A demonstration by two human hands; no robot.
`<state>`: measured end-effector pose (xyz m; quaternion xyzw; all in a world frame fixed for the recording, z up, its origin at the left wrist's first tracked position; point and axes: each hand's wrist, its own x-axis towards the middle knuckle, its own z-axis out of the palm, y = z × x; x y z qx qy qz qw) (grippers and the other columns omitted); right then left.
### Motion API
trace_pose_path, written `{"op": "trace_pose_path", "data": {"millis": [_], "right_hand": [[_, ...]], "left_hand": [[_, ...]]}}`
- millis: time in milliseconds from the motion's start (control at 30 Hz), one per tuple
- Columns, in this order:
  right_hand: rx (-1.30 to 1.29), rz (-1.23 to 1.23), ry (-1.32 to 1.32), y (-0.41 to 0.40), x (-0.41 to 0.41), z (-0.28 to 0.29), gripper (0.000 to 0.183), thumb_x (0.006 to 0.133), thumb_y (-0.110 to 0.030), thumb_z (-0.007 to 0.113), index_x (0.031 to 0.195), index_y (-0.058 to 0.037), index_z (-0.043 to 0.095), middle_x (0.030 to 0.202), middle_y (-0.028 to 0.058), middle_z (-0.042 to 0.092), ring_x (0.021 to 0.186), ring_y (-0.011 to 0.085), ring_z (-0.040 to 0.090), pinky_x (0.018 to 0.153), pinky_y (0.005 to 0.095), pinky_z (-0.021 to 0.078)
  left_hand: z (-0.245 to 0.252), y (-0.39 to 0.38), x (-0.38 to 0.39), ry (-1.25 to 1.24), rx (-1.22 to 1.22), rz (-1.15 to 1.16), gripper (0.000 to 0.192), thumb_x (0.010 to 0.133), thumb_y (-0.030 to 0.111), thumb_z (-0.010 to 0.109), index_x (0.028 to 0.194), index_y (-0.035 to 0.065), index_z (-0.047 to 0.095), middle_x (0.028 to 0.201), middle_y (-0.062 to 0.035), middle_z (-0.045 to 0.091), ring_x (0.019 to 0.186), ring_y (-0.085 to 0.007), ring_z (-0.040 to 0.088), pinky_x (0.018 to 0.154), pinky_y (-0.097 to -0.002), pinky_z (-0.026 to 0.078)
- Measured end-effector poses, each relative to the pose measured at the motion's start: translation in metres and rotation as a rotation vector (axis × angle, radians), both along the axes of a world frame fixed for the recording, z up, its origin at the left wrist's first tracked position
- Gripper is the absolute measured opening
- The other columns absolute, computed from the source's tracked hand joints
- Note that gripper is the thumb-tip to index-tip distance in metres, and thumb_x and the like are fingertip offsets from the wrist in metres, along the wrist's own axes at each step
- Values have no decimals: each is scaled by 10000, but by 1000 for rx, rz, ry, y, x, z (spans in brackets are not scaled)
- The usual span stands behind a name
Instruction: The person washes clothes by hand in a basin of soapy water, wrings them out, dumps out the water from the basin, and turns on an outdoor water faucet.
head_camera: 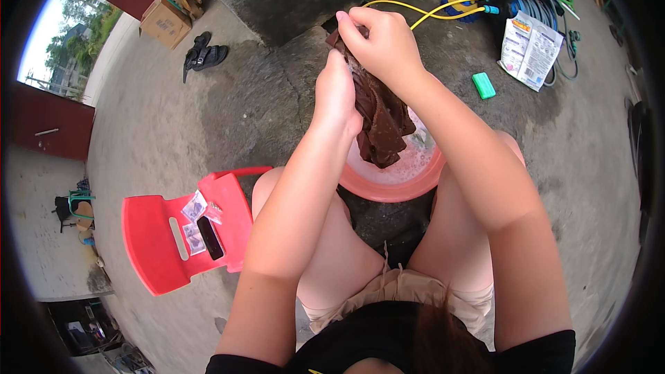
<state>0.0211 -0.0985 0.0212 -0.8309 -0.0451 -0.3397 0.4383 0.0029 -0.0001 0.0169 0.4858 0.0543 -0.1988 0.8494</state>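
A wet, dark brown cloth (382,119) is bunched between my two hands. My left hand (335,91) grips it along its left side, with the fingers mostly hidden behind the fabric. Higher up, my right hand (382,39) is curled in a fist around the cloth's upper end. The lower folds hang over a pink plastic basin (387,193) between my knees. Soapy water with foam (371,169) fills the basin, and a pale item (421,137) shows dimly in it. My right forearm and the cloth hide part of the basin.
A green soap bar (483,85) and a white printed packet (531,52) lie right on the concrete floor. Behind are a yellow hose (441,14) and hose reel (530,8). Left, a red plastic chair (153,239) holds a phone (210,238) and banknotes (194,206); beyond are black sandals (205,56).
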Motion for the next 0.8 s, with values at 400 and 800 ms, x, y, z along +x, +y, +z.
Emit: {"op": "trace_pose_path", "data": {"millis": [400, 800], "right_hand": [[-73, 177, -125, 34, -33, 5, 280, 843, -273, 601, 653, -67, 596, 610, 133, 592, 583, 350, 583, 522, 438, 459], [91, 107, -111, 19, -9, 1, 315, 880, -200, 607, 679, 23, 511, 552, 147, 478, 476, 245, 383, 480, 347, 364]], "left_hand": [[-37, 21, 23, -204, -419, -146, 253, 969, 321, 468, 967, 87, 565, 965, -60, 621, 873, -166, 630, 740, -338, 522], [2, 3, 9, -15, -71, 28, 322, 994, 354, 438, 1087, 74, 566, 1047, -86, 632, 961, -206, 638, 810, -395, 532]]}}
